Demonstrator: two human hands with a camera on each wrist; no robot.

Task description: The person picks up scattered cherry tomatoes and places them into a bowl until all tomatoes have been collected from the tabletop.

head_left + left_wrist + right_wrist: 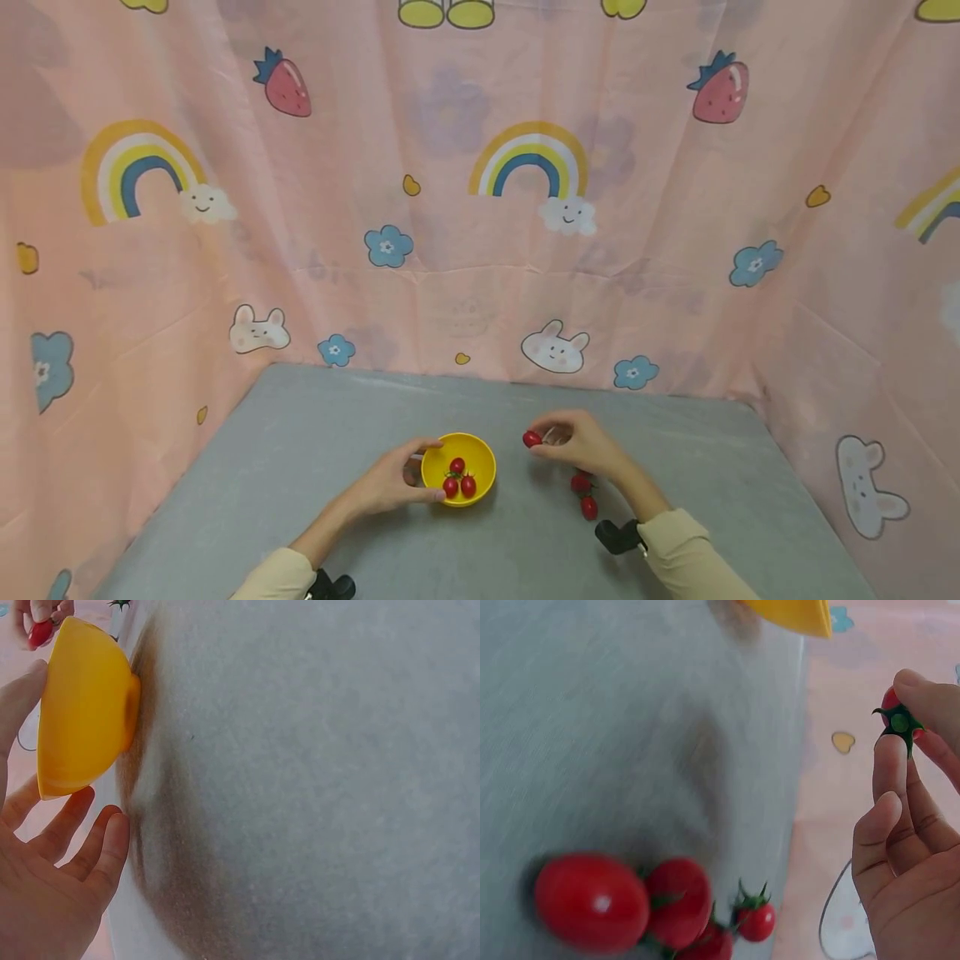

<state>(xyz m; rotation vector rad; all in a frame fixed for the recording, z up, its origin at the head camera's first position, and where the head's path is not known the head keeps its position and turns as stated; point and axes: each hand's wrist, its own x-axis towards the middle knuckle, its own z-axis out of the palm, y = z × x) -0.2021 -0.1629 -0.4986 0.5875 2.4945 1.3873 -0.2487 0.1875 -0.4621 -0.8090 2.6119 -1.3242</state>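
A small yellow bowl (486, 483) stands on the table with several red cherry tomatoes (468, 486) inside. My left hand (386, 481) holds this bowl from its left, thumb on the near rim and index finger on the far rim. In the left wrist view the bowl's outer wall (86, 705) lies between thumb and fingers. To the right of the bowl, my right hand (581, 442) pinches a single cherry tomato (532, 438) above the table. Its green calyx (898, 722) shows between the fingertips in the right wrist view.
Beneath the right forearm lie more cherry tomatoes (589, 507); the right wrist view shows several, with a large one (592, 901) nearest. The grey tabletop (315, 433) ends at a pink patterned curtain (450, 308) behind and at the sides.
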